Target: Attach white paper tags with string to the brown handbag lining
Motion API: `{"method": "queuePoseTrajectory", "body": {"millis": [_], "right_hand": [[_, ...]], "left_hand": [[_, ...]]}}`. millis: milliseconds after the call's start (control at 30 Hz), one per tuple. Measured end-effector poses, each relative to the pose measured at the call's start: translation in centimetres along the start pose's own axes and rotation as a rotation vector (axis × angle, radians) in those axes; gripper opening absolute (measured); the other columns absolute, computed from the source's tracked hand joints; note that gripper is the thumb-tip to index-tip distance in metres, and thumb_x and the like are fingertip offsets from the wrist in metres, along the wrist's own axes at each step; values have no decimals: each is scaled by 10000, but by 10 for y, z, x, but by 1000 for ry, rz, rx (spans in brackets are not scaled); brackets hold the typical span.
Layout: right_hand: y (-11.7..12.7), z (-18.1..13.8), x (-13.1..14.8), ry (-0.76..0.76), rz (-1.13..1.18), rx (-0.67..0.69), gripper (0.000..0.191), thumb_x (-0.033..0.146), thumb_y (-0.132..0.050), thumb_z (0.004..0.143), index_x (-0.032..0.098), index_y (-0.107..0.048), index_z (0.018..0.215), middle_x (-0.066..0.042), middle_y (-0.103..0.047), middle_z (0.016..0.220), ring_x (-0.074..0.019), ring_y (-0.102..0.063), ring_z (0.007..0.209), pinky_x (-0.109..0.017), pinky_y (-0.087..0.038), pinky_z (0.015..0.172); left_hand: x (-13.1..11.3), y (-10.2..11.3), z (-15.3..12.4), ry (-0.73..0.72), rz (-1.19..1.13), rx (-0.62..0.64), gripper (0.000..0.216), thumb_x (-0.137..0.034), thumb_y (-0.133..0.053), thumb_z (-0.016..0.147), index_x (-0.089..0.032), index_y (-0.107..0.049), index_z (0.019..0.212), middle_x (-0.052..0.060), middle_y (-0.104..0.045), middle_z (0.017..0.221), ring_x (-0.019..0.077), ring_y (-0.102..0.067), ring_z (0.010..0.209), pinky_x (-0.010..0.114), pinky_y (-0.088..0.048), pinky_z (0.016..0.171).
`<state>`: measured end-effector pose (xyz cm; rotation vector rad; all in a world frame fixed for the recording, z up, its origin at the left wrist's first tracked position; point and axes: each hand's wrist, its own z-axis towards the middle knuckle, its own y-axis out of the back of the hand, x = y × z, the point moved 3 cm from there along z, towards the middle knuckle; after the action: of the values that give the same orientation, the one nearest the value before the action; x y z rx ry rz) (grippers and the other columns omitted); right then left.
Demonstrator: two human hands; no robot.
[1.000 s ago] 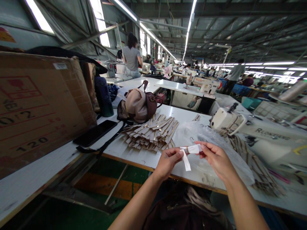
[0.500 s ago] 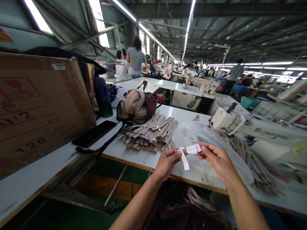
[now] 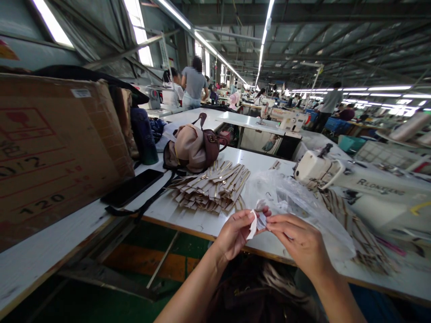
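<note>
White fabric is what you have between your fingertips in the head view: a small white strip (image 3: 253, 225), folded or bent over on itself, held just above the near edge of the tabletop (image 3: 188, 211). Your left hand (image 3: 235, 233) is curled, thumb and forefingers pinched on the strip's left side; your right hand (image 3: 298, 240) meets it from the right, fingers closed down on the same piece, so both hands grip it and touch each other around it. Whether a small metal part sits inside the fold is too fine to tell. To judge by this, you are at the folding or threading stage of a single strip, with it gathered tight between the two pinches; the next move calls for a steady grip with one hand while the other shifts its hold, without letting the fold spring open. Beyond your hands, toward the middle of the tabletop, lies a fanned stack of beige strips (image 3: 212, 186), with a tan and brown bag (image 3: 191, 146) behind it. A clear plastic bag (image 3: 296, 204) lies at the right, beside the white sewing machine (image 3: 353, 184). A dark phone (image 3: 133, 187) rests near the left edge, next to a cardboard box (image 3: 57, 148).
</note>
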<state>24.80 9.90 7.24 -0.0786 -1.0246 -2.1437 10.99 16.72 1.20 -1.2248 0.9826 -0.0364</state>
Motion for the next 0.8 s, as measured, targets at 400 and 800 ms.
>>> {"method": "queuePoseTrajectory", "body": {"millis": [400, 800], "right_hand": [[-1, 2, 11, -44, 155, -46, 119, 79, -698, 765, 183, -660, 808, -21, -620, 848, -113, -609, 774, -219, -497, 699], [2, 0, 14, -65, 158, -50, 109, 91, -708, 756, 179, -647, 737, -10, -581, 788, -109, -585, 735, -210, -460, 671]], "left_hand": [[7, 3, -3, 17, -184, 76, 153, -116, -577, 817, -70, -685, 915, 154, -656, 1132, 277, -603, 1087, 332, -566, 802], [3, -1, -5, -1, -229, 104, 35, -112, -663, 747, -97, -694, 756, 119, -687, 1061, 243, -633, 1034, 340, -518, 910]]}}
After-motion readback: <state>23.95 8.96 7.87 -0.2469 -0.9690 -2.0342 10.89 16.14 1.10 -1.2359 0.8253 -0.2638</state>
